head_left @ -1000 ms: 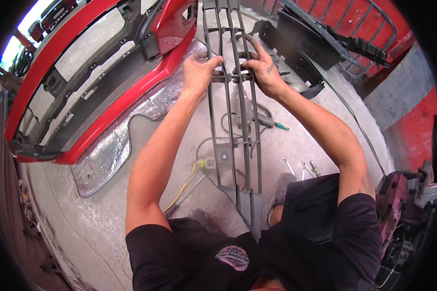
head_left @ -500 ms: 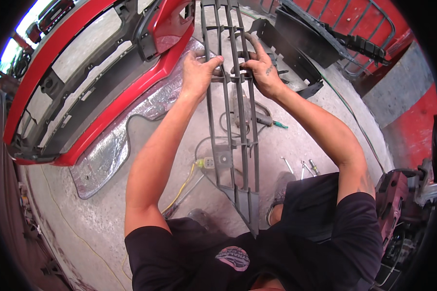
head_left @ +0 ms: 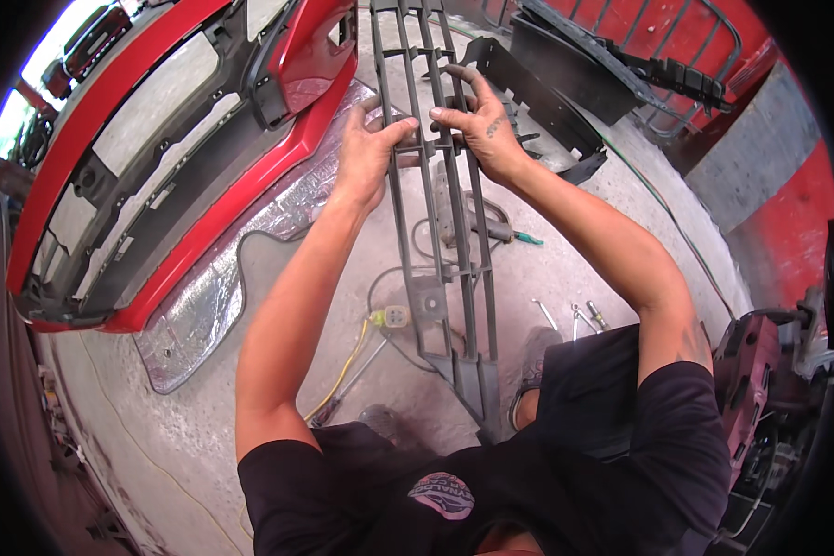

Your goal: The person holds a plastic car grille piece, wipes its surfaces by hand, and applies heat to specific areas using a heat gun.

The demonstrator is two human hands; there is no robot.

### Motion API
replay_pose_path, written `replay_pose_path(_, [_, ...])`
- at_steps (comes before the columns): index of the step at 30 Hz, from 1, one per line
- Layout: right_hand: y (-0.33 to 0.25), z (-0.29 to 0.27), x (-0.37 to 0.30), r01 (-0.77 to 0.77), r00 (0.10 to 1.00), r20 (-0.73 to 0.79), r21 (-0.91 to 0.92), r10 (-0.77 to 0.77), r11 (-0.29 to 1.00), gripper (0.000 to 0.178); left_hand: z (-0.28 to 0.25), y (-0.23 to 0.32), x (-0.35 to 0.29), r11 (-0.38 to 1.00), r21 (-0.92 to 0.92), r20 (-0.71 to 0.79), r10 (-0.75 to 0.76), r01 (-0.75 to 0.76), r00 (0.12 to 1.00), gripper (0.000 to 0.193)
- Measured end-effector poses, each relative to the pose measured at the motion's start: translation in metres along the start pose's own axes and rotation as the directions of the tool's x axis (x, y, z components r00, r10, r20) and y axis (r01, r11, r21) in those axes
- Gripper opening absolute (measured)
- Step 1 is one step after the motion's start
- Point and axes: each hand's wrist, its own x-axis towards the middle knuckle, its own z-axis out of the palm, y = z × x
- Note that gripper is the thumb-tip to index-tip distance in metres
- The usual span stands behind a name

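A long black slatted car grille (head_left: 465, 315) stretches from the top of the view down to my lap, its pointed end near my shirt. My left hand (head_left: 371, 148) grips its left edge, thumb laid over the slats and fingers curled behind. On the opposite edge my right hand (head_left: 484, 125) holds the grille, thumb on the front of a slat, forefinger reaching up along the side. Both hands sit at about the same height on its upper part. Some fingertips are hidden behind the bars.
A red car bumper (head_left: 218, 218) lies on a silver foil mat (head_left: 195, 320) at left. Black plastic panels (head_left: 551, 107) are at the far right. Beneath the grille are a power tool with a cord (head_left: 454, 208) and a socket block (head_left: 396, 317). Wrenches (head_left: 576, 320) lie by my foot.
The grille's upper part has shifted slightly left, with both hands on it. My right thumb has moved from among the bars to the front of a slat.
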Motion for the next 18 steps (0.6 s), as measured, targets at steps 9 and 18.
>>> replay_pose_path(9, [0.002,0.009,-0.008,0.041,0.999,0.01,-0.093,-0.04,0.995,0.063,0.003,-0.002,0.002,0.976,0.203,-0.13,0.103,-0.076,0.986,0.062])
replay_pose_path(18, [0.007,0.003,-0.011,0.016,1.0,0.028,-0.08,-0.014,0.997,0.065,0.0,-0.005,0.004,0.983,0.158,-0.128,0.109,-0.088,0.986,0.052])
